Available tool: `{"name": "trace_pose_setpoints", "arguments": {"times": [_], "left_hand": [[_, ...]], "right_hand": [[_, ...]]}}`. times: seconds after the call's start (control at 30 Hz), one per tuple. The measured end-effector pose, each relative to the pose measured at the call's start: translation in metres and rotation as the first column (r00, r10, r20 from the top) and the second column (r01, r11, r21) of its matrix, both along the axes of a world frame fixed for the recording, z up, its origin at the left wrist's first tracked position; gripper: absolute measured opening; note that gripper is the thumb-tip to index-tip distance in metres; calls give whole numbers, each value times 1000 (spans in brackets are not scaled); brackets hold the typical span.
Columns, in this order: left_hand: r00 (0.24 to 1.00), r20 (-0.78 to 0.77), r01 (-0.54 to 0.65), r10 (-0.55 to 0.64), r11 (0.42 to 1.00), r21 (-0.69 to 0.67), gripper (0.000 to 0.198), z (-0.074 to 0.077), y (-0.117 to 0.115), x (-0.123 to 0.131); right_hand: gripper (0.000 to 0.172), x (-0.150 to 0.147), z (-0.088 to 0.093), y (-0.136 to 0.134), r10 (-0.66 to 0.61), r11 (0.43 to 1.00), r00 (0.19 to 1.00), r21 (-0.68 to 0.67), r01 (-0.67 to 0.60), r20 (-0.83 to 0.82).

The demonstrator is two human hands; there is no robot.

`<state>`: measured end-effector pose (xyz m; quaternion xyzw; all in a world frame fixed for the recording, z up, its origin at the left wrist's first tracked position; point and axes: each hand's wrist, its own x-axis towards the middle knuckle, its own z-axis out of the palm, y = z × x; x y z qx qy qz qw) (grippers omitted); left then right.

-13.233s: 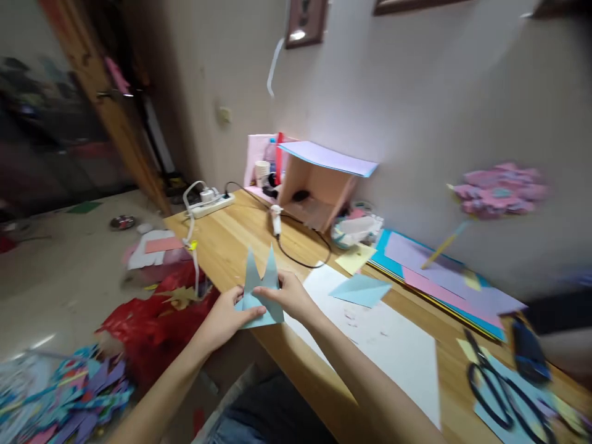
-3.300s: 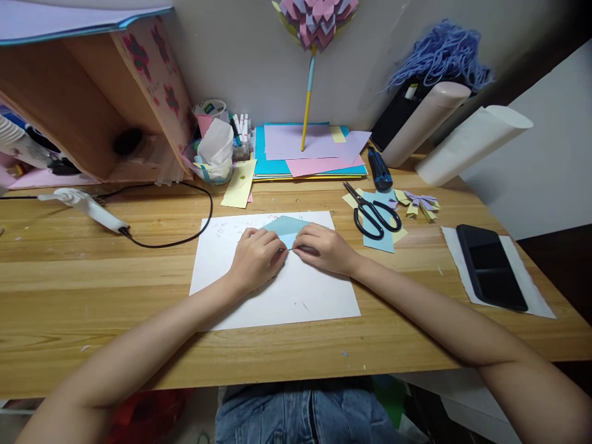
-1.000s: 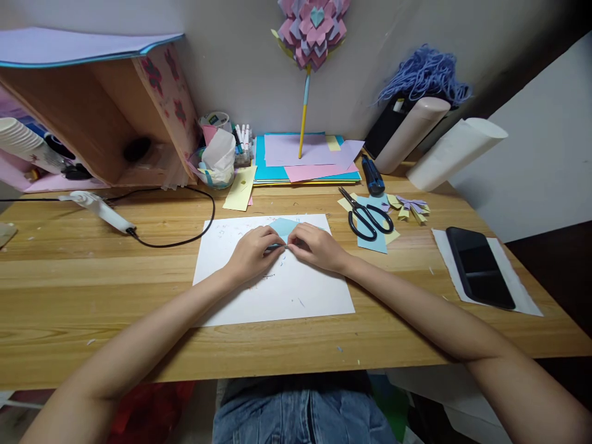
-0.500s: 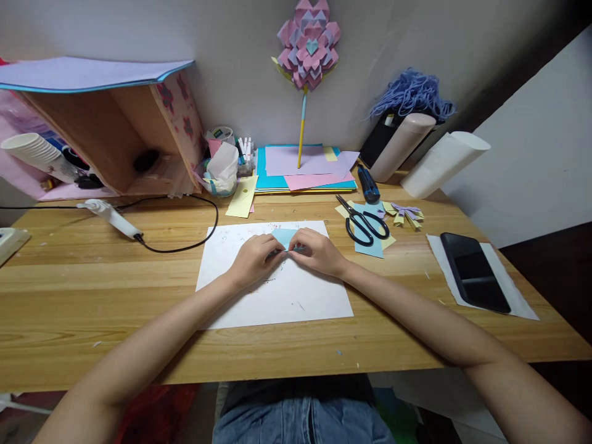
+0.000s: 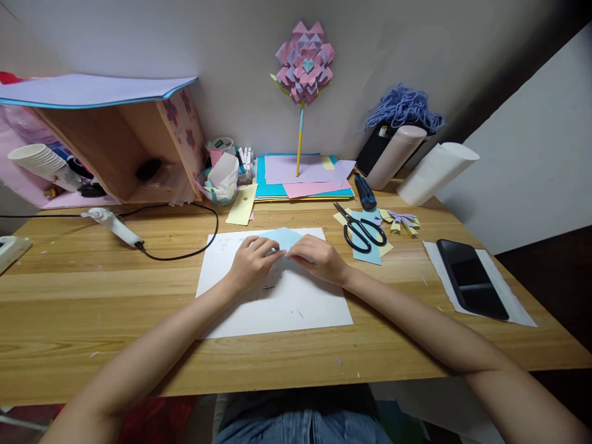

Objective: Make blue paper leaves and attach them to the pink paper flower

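Note:
A light-blue piece of paper [image 5: 283,236] lies over a white sheet [image 5: 300,296] in the middle of the desk. My left hand [image 5: 254,260] is closed on its near left edge, thumb and fingers pinching together. From the other side my right hand [image 5: 319,256] pinches the same paper, its fingertips close to those of the left. Both hands cover parts of the paper, so its full outline is hidden. The white sheet carries small coloured marks and scraps.
Black-handled scissors [image 5: 363,229] lie on paper pieces at the right, near a dark-blue cutter [image 5: 365,192] and a folded paper bow [image 5: 401,221]. A phone [image 5: 472,279] rests farther right. A corded white glue gun [image 5: 113,227] is left. A paper flower [image 5: 306,65] stands behind.
The view has tilted slightly upward. The blue paper now shows a pointed top and spreads wider behind my hands, which still pinch its near edge.

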<state>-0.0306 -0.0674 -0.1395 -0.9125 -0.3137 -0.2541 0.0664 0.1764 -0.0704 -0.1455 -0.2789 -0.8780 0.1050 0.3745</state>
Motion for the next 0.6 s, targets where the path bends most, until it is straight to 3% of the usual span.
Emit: {"name": "trace_pose_setpoints", "arguments": {"times": [0.07, 0.17, 0.4, 0.6], "left_hand": [[995, -93, 23, -22, 1000, 16, 28, 1, 0, 0], [985, -170, 17, -29, 997, -74, 28, 2, -5, 1], [992, -126, -4, -23, 977, -211, 29, 2, -22, 0], [989, -114, 64, -92, 972, -225, 31, 1, -22, 0]], "right_hand": [[13, 2, -3, 2, 19, 996, 996, 81, -26, 84], [14, 5, -5, 0, 24, 999, 986, 42, -31, 164], [10, 6, -4, -3, 2, 988, 991, -153, 19, 137], [15, 9, -5, 3, 16, 995, 972, -103, 9, 233]]}}
